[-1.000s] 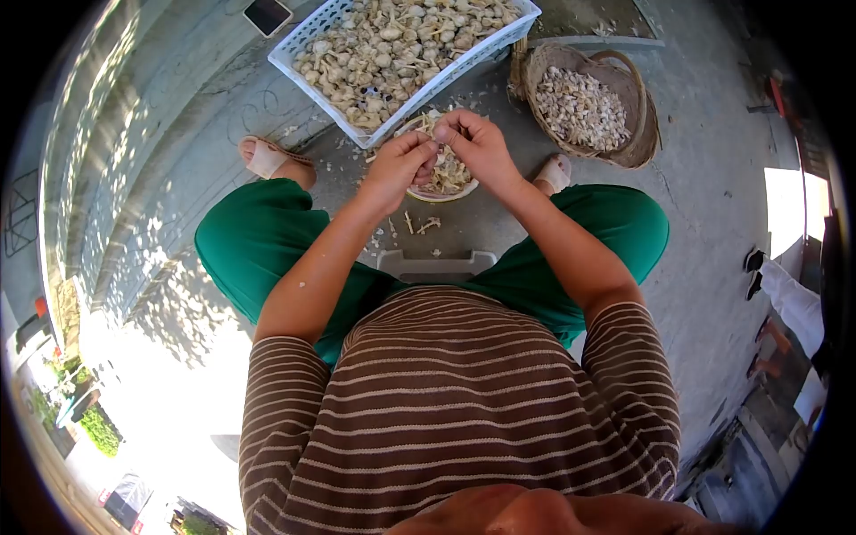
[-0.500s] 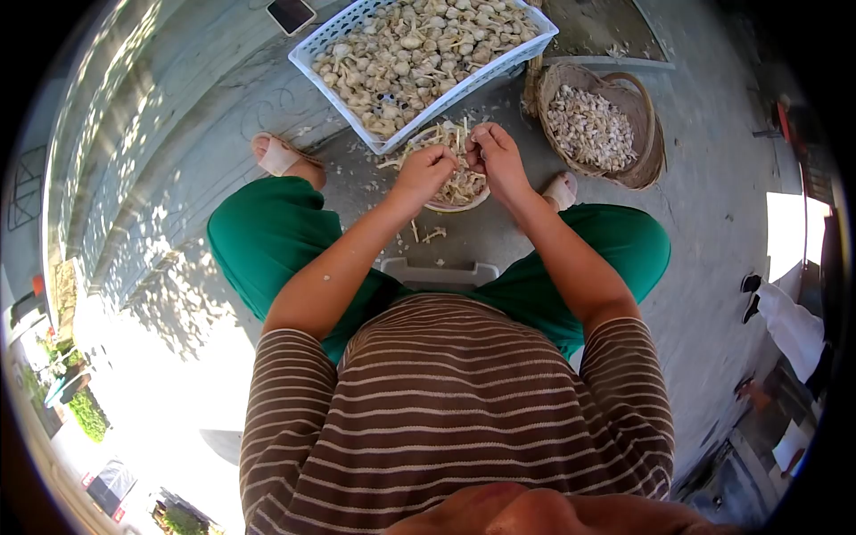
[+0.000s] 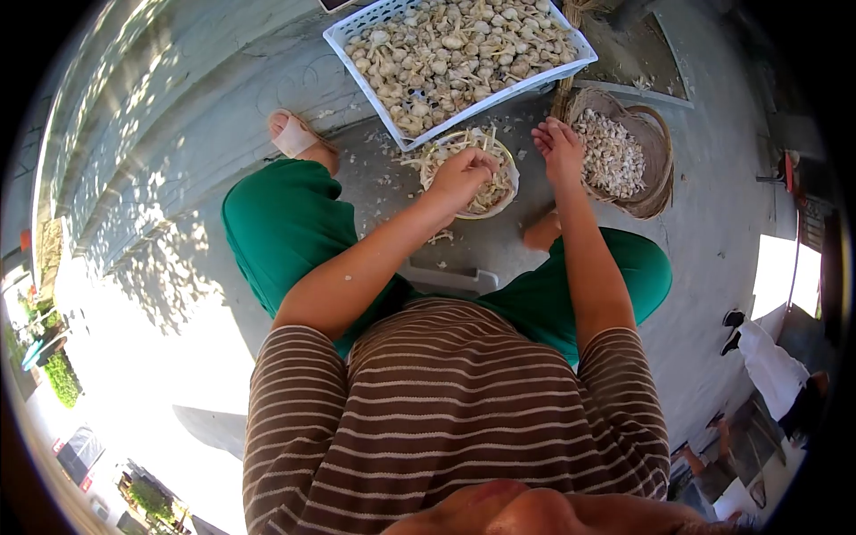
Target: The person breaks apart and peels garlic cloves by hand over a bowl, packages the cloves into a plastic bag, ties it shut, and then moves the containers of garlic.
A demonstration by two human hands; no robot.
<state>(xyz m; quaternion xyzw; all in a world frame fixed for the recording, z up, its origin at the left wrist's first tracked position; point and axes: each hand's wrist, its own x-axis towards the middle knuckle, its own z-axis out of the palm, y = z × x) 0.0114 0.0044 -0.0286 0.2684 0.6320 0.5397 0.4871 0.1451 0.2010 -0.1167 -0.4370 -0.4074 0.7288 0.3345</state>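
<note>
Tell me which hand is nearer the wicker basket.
Right. The right hand is close by the left edge of the wicker basket; the left hand is farther left, over the bowl of scraps.

Well to the right of the right fingers [image 3: 542, 135], we see a person in white trousers [image 3: 770, 360]. Beyond the left fingers [image 3: 483, 161] we glimpse a phone's edge [image 3: 335, 4]; far to their left, green plants [image 3: 61, 380].

This looks like an outdoor yard: a bare concrete floor [image 3: 704, 259], glaring sunlight [image 3: 169, 366] in dappled patches on the left, green plants [image 3: 61, 381] at the left edge, and a plastic crate [image 3: 499, 105] of garlic [image 3: 464, 53] and a wicker basket [image 3: 659, 160] on the far side.
</note>
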